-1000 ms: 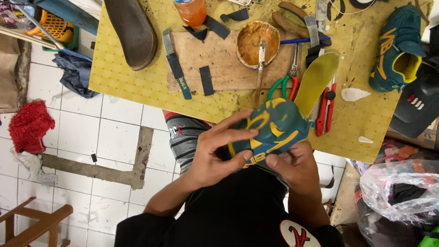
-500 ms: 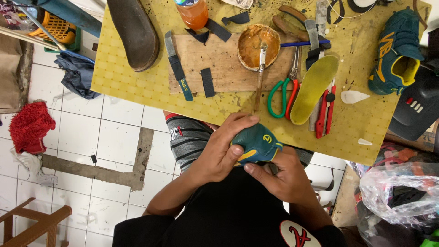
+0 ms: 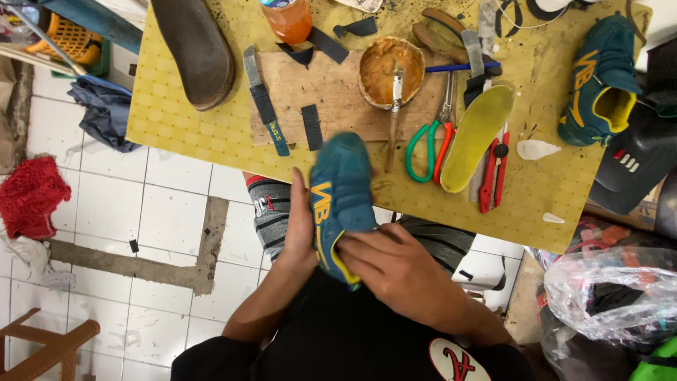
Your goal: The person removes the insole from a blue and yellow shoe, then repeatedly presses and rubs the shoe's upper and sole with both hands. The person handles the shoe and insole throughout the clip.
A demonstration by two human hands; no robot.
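A teal sneaker with yellow trim point(image 3: 343, 197) is upright in my lap, toe pointing toward the yellow pegboard table point(image 3: 183, 120). My left hand point(image 3: 300, 226) lies flat against its left side. My right hand point(image 3: 395, 271) grips the heel end from the right, fingers curled over the collar. The matching teal sneaker point(image 3: 599, 81) lies on the table's right end. A yellow insole point(image 3: 476, 137) rests beside green-handled scissors point(image 3: 423, 152).
On the table sit a bowl of brown glue with a brush point(image 3: 391, 70), a wooden board point(image 3: 310, 88), dark strips, a brown shoe sole point(image 3: 194, 49), an orange bottle point(image 3: 285, 17) and red cutters point(image 3: 492, 173). A red cloth point(image 3: 32, 197) lies on the tiled floor; plastic bags point(image 3: 606, 296) sit right.
The sneaker has been turned from sole-up to upper-side-up and now points toward the table. My hands shifted from cradling it to holding its side and heel.
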